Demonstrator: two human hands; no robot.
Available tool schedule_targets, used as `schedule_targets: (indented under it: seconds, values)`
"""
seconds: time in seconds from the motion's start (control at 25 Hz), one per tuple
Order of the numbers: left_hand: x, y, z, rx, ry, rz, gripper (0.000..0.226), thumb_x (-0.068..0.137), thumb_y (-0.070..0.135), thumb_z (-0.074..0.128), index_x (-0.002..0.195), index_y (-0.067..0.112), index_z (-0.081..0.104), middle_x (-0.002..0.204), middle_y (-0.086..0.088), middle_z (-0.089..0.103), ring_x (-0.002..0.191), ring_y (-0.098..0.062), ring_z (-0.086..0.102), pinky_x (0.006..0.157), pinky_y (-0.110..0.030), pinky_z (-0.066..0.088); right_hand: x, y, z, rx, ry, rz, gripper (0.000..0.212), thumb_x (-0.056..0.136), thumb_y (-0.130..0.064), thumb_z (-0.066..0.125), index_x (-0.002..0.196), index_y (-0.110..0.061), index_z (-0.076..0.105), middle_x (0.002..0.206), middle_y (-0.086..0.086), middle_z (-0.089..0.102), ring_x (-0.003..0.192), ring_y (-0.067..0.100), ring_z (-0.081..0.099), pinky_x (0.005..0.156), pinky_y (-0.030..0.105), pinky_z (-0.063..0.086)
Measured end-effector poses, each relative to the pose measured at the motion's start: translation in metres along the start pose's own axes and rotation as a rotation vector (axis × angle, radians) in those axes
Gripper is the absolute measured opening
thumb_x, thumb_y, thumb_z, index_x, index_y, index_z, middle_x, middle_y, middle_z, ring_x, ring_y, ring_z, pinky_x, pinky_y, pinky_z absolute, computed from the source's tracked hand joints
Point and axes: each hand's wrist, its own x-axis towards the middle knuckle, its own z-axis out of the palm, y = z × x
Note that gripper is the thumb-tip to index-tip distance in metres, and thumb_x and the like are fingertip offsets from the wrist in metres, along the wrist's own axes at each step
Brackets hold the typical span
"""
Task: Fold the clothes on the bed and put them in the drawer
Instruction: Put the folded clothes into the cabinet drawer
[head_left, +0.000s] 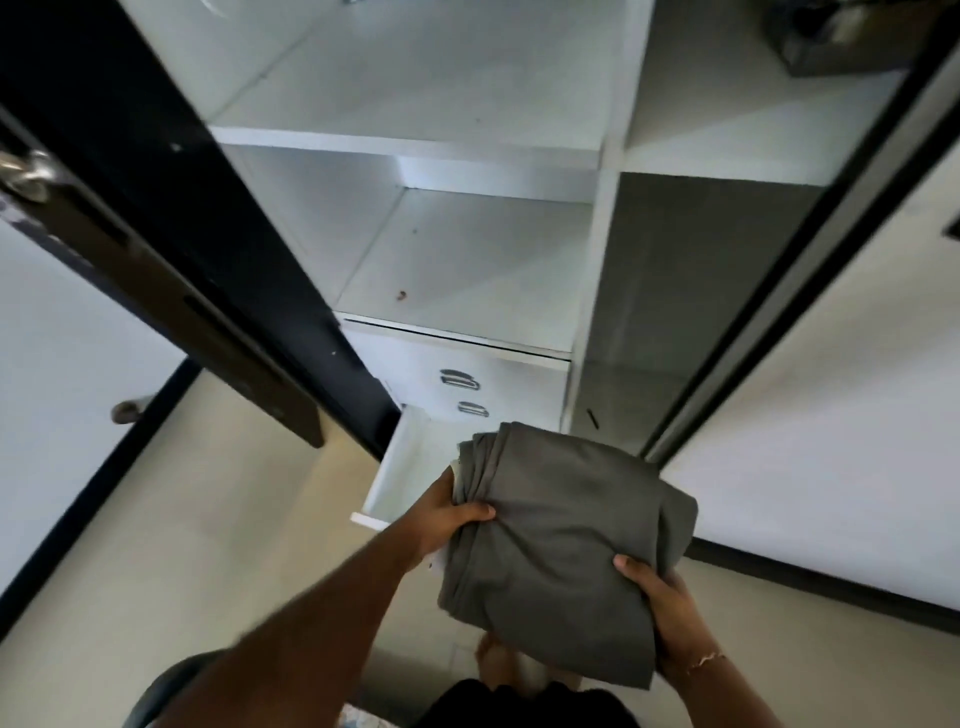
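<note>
The person is standing at the wardrobe, holding a folded grey garment (563, 540) at about 6 o'clock in the view. The left hand (447, 514) is gripping its left edge, thumb curled over the top and fingers tucked under. The right hand (662, 608) is clasping the near right corner, thumb on top. The folding of this piece is looking finished; placing it is what is remaining, and the bed is not showing, so I cannot tell how many clothes are waiting.

Just beyond the bundle, toward 11 o'clock, the open drawer (410, 467) is sitting pulled out, partly hidden by the garment. Above it, two closed drawer fronts with metal handles (460, 378). Further, at 12 o'clock, white shelves (467, 260). The dark wardrobe door (171, 249) is swinging out at 10 o'clock, close beside the drawer's left side, likely crowding the approach.
</note>
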Motion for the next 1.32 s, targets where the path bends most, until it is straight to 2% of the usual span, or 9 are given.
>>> schedule_targets:
  seconds: [0.08, 0.24, 0.36, 0.72, 0.88, 1.0, 1.12, 1.2, 1.32]
  values:
    - [0.0, -0.011, -0.045, -0.048, 0.086, -0.063, 0.086, 0.063, 0.034, 0.093, 0.14, 0.029, 0.055, 0.129, 0.005, 0.071, 0.12, -0.019, 0.067, 0.103, -0.039, 0.054, 0.027, 0.015, 0.04, -0.027, -0.078, 0.015, 0.095, 0.039, -0.037, 0.102, 0.118, 0.003, 0.069, 0.11, 0.021, 0.076, 0.103, 0.039, 0.073, 0.1, 0.052, 0.052]
    - [0.02, -0.035, -0.116, -0.142, 0.141, -0.174, 0.081, 0.064, 0.025, 0.094, 0.137, 0.026, 0.058, 0.128, 0.0, 0.073, 0.115, -0.022, 0.071, 0.099, -0.041, 0.056, 0.072, 0.035, 0.102, -0.131, -0.141, 0.06, 0.063, 0.061, -0.014, 0.092, 0.116, 0.007, 0.07, 0.106, 0.021, 0.077, 0.099, 0.037, 0.075, 0.087, 0.044, 0.06]
    - [0.058, -0.045, -0.157, -0.17, 0.11, -0.202, 0.069, 0.074, 0.013, 0.092, 0.133, 0.024, 0.058, 0.126, -0.002, 0.073, 0.116, -0.026, 0.069, 0.099, -0.041, 0.056, 0.104, 0.049, 0.139, -0.105, -0.087, 0.075, 0.074, 0.047, -0.026, 0.091, 0.112, 0.003, 0.072, 0.105, 0.019, 0.077, 0.097, 0.035, 0.075, 0.075, 0.037, 0.063]
    - [0.322, -0.218, -0.237, -0.118, -0.076, -0.083, 0.092, 0.056, 0.013, 0.092, 0.14, 0.014, 0.054, 0.125, -0.009, 0.074, 0.116, -0.029, 0.071, 0.097, -0.044, 0.059, 0.334, 0.208, 0.179, -0.122, 0.204, 0.014, 0.073, 0.054, -0.023, 0.091, 0.12, -0.002, 0.067, 0.106, 0.016, 0.078, 0.099, 0.036, 0.075, 0.091, 0.05, 0.059]
    - [0.409, -0.298, -0.236, -0.032, -0.007, -0.076, 0.091, 0.055, 0.02, 0.095, 0.137, 0.011, 0.057, 0.129, -0.008, 0.069, 0.108, -0.023, 0.069, 0.097, -0.039, 0.056, 0.44, 0.269, 0.165, -0.196, 0.241, 0.006, 0.079, 0.052, -0.027, 0.093, 0.123, -0.003, 0.066, 0.11, 0.015, 0.077, 0.1, 0.035, 0.074, 0.091, 0.048, 0.059]
    - [0.461, -0.341, -0.227, 0.143, 0.022, -0.074, 0.131, 0.05, 0.03, 0.095, 0.16, 0.006, 0.027, 0.156, -0.019, 0.047, 0.131, -0.031, 0.057, 0.111, -0.044, 0.048, 0.505, 0.31, 0.154, -0.279, 0.229, -0.043, 0.074, 0.066, -0.027, 0.096, 0.128, -0.004, 0.062, 0.113, 0.016, 0.074, 0.101, 0.035, 0.073, 0.092, 0.05, 0.059]
    - [0.467, -0.352, -0.214, 0.692, 0.2, 0.215, 0.135, 0.078, 0.03, 0.085, 0.163, 0.028, -0.019, 0.172, -0.02, -0.003, 0.158, -0.04, 0.013, 0.126, -0.05, 0.025, 0.529, 0.342, 0.146, -0.741, 0.542, -0.236, 0.123, 0.05, -0.052, 0.101, 0.149, -0.012, 0.039, 0.144, 0.02, 0.055, 0.131, 0.037, 0.055, 0.111, 0.056, 0.044]
    - [0.445, -0.349, -0.199, 1.134, 0.327, 0.616, 0.116, 0.085, 0.037, 0.073, 0.165, 0.031, -0.01, 0.173, -0.016, -0.006, 0.16, -0.039, 0.004, 0.126, -0.059, 0.018, 0.518, 0.335, 0.146, -1.24, 0.651, -0.509, 0.107, 0.076, -0.051, 0.083, 0.16, -0.016, 0.025, 0.163, 0.019, 0.029, 0.149, 0.036, 0.029, 0.121, 0.056, 0.027]
    - [0.446, -0.352, -0.197, 1.381, -0.148, 0.563, 0.114, 0.083, 0.064, 0.069, 0.165, 0.037, -0.005, 0.173, -0.003, -0.018, 0.159, -0.027, -0.018, 0.126, -0.064, 0.0, 0.512, 0.319, 0.169, -1.737, 0.138, -0.684, 0.078, 0.092, -0.049, 0.043, 0.164, -0.035, 0.015, 0.172, -0.001, 0.009, 0.158, 0.027, 0.008, 0.123, 0.059, 0.023]
